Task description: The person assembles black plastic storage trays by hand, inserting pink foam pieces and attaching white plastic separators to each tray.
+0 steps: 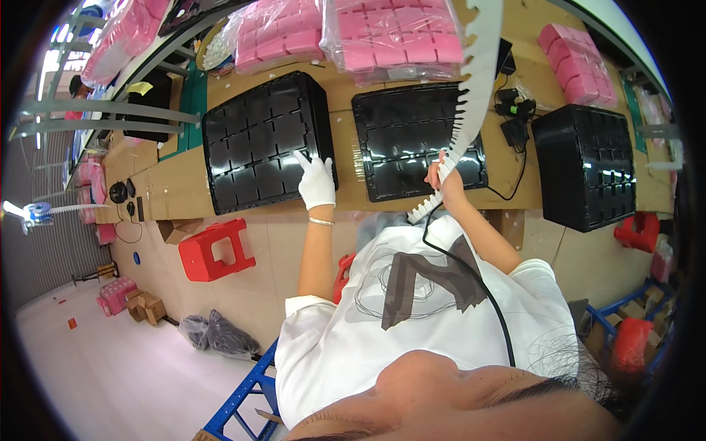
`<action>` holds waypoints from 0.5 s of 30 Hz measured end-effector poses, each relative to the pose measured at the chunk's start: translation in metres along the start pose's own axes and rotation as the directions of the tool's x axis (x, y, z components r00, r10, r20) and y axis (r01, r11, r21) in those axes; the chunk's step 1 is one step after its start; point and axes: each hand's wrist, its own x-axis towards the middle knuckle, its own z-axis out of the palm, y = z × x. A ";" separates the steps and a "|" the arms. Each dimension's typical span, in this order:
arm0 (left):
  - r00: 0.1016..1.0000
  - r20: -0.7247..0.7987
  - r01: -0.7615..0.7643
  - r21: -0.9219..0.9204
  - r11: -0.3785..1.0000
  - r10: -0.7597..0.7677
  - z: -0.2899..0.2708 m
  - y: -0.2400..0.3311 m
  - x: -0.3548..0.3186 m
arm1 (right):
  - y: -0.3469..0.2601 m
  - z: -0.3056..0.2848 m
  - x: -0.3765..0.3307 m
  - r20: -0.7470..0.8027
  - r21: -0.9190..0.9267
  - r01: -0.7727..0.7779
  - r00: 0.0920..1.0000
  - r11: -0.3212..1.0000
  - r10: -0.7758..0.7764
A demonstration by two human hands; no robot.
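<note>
My left hand, in a white glove, lies over the near right edge of a black moulded tray with a grid of shallow compartments. Its fingers are open and spread on the tray's surface. My bare right hand is closed around a long white toothed strip, which partly covers the fingers. From the top of the view the strip runs down to a narrow end by my shirt. Behind it, a second black tray sits on the cardboard-covered table.
Pink foam blocks in clear plastic stand along the back. Another black tray stack is at the right, near black adapters and cables. A red stool stands before the table; a blue metal frame is at lower left.
</note>
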 end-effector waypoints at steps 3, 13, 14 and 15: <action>0.999 0.026 -0.039 0.001 0.999 0.039 -0.001 -0.003 -0.004 | 0.007 -0.008 0.010 -0.016 -0.024 0.007 1.000 1.000 -0.007; 0.865 0.199 -0.054 -0.875 0.482 0.460 0.010 0.097 -0.054 | -0.026 0.080 0.051 -0.008 0.158 0.015 1.000 0.987 -0.014; 0.804 0.392 0.177 -0.875 0.450 0.446 0.009 0.106 -0.057 | -0.015 0.083 0.055 0.015 0.149 0.033 0.999 0.988 -0.035; 0.801 0.451 0.371 -0.890 0.266 0.394 0.031 0.105 -0.059 | -0.009 0.085 0.058 0.049 0.201 0.124 0.989 0.972 -0.137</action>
